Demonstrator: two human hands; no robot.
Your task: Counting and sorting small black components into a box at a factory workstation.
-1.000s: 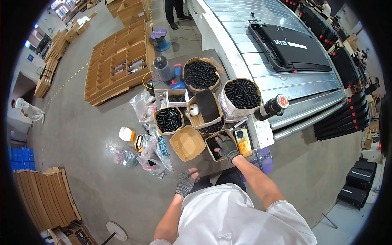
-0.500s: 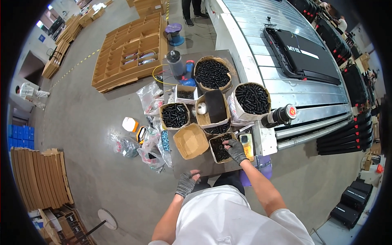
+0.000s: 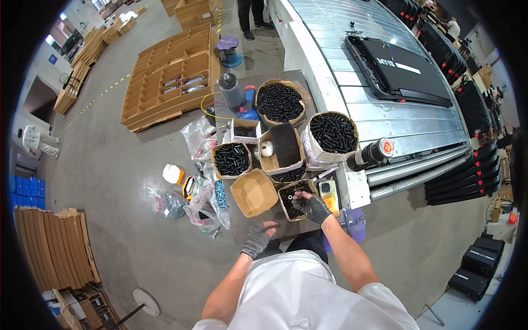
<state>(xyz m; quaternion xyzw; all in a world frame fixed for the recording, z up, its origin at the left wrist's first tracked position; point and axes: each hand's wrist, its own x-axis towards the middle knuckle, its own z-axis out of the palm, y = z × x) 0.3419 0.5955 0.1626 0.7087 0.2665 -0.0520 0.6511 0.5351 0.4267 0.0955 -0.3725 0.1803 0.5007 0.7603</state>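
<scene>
My right hand, in a grey fingerless glove, reaches over a small open carton of tiny black parts. Its fingertips are drawn together among the parts; whatever they grip is too small to name. At the near edge of the dark work table is my left hand, gloved alike, with thumb and fingers brought together. A small dark bit seems to show at its fingertips, but I cannot make it out. An empty cardboard box lies just left of the parts carton.
Cartons of black screws and a white sack of black screws crowd the table. A yellow-backed phone lies right of my hand. Beyond are a blue power driver, a dark bottle and a roller conveyor carrying a black case.
My right hand has shifted slightly left and its fingers reach deeper into the parts carton. My left hand has moved slightly right and up. The whole view has shifted a little.
</scene>
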